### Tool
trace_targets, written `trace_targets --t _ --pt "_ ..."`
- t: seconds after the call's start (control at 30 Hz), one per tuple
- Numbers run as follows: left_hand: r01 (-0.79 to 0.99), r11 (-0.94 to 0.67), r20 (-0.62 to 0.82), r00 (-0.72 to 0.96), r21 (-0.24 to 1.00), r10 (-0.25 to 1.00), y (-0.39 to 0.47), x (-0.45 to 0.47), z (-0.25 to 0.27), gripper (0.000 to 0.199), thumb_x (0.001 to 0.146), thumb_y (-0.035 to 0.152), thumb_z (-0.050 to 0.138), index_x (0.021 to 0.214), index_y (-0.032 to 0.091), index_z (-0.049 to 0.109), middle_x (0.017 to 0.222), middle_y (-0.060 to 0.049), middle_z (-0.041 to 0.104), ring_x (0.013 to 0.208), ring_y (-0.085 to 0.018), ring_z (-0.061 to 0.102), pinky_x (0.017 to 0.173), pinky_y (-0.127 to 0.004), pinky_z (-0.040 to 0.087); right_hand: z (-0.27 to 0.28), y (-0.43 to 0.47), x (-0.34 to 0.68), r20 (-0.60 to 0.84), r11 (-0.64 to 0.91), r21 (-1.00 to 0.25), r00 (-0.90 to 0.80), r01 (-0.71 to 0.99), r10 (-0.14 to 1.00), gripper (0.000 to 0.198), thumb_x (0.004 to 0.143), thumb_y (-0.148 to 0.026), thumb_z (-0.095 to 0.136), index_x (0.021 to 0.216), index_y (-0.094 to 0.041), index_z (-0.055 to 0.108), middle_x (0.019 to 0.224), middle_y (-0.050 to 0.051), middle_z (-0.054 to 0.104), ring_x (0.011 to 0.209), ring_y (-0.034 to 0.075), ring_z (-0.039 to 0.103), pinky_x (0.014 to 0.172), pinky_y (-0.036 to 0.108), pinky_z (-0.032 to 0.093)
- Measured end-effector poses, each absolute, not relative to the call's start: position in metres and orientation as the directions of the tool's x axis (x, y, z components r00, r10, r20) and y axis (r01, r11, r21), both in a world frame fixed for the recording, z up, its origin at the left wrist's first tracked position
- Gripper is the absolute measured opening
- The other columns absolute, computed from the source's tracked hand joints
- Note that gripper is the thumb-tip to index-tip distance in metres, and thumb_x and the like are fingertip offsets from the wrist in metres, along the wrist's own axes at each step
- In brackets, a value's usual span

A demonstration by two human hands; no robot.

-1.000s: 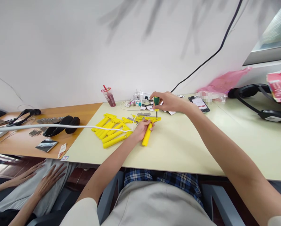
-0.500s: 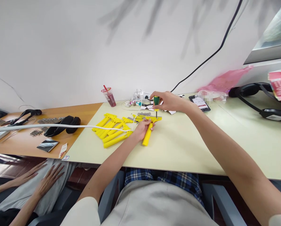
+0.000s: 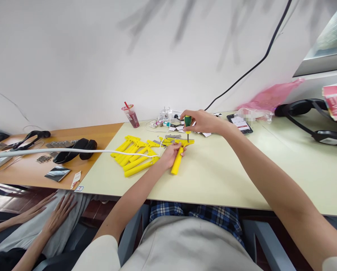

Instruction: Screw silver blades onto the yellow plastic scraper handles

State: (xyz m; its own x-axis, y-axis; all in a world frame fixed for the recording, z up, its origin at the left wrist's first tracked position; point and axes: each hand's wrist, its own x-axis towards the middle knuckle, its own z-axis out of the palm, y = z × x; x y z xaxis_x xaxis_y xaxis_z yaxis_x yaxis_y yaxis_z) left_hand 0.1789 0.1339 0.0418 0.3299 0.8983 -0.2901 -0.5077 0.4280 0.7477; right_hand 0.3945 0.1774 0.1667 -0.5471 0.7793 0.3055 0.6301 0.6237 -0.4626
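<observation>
My left hand (image 3: 171, 153) is closed around the neck of a yellow plastic scraper handle (image 3: 177, 164), whose round grip points toward me on the pale table. Upright above its wide head stands a screwdriver (image 3: 188, 121) with a green and yellow handle, gripped from above by the fingers of my right hand (image 3: 201, 121). The shaft's tip meets the head of the handle; any screw there is too small to make out. Left of my left hand lies a pile of similar yellow handles (image 3: 134, 155). Behind it are flat grey metal strips (image 3: 172, 136), partly hidden.
A drink cup (image 3: 131, 116) with a red straw stands near the wall. A white cable (image 3: 72, 151) crosses the view on the left. At the right lie a phone (image 3: 240, 124) and a black headset (image 3: 306, 128). A co-worker's hands (image 3: 59, 212) rest on their lap at the left.
</observation>
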Motion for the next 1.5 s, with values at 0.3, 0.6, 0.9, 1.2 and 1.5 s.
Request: trace_targets --t 0.3,0.6,0.9,1.2,1.5 --pt "-0.499 0.421 -0.28 0.334 0.758 0.9 0.134 0.178 0.041 0.016 0.1 0.003 0.067 0.098 0.017 0.06 0.105 -0.012 0.073 0.076 -0.014 0.068 0.054 -0.022 0.043 0.17 0.176 0.397 0.337 0.629 -0.482 -0.534 0.61 0.776 0.046 0.09 -0.048 0.081 0.131 -0.03 0.07 0.095 0.002 0.086 0.088 0.027 0.077 0.084 0.038 0.054" --pt "-0.509 0.419 -0.281 0.327 0.752 0.902 0.132 0.179 0.043 0.016 0.1 0.001 0.066 0.104 0.016 0.063 0.106 -0.012 0.074 0.073 -0.013 0.067 0.053 -0.022 0.043 0.169 0.177 0.399 0.338 0.628 -0.459 -0.53 0.629 0.778 0.047 0.09 -0.05 0.083 0.131 -0.031 0.071 0.096 0.003 0.086 0.089 0.028 0.077 0.084 0.039 0.055" --pt "-0.515 0.422 -0.285 0.326 0.746 0.902 0.132 0.178 0.045 0.016 0.1 0.001 0.067 0.107 0.016 0.064 0.105 -0.011 0.074 0.074 -0.014 0.067 0.054 -0.023 0.043 0.168 0.178 0.398 0.308 0.613 -0.465 -0.533 0.639 0.788 0.047 0.09 -0.049 0.083 0.132 -0.03 0.071 0.095 0.003 0.085 0.089 0.028 0.077 0.081 0.037 0.054" --pt "-0.499 0.425 -0.299 0.316 0.755 0.901 0.135 0.178 0.039 0.017 0.1 0.003 0.071 0.099 0.017 0.061 0.106 -0.012 0.074 0.078 -0.014 0.069 0.054 -0.022 0.043 0.169 0.174 0.394 0.292 0.607 -0.454 -0.535 0.652 0.793 0.041 0.089 -0.051 0.083 0.123 -0.031 0.07 0.094 0.002 0.083 0.09 0.028 0.073 0.082 0.038 0.052" --pt "-0.511 0.403 -0.285 0.296 0.759 0.912 0.134 0.179 0.038 0.023 0.098 0.001 0.074 0.107 0.018 0.062 0.111 -0.011 0.073 0.074 -0.013 0.067 0.055 -0.022 0.042 0.177 0.162 0.39 0.179 0.504 -0.347 -0.472 0.791 0.863 0.037 0.095 -0.06 0.08 0.103 -0.029 0.063 0.085 0.004 0.073 0.08 0.025 0.066 0.067 0.033 0.042"
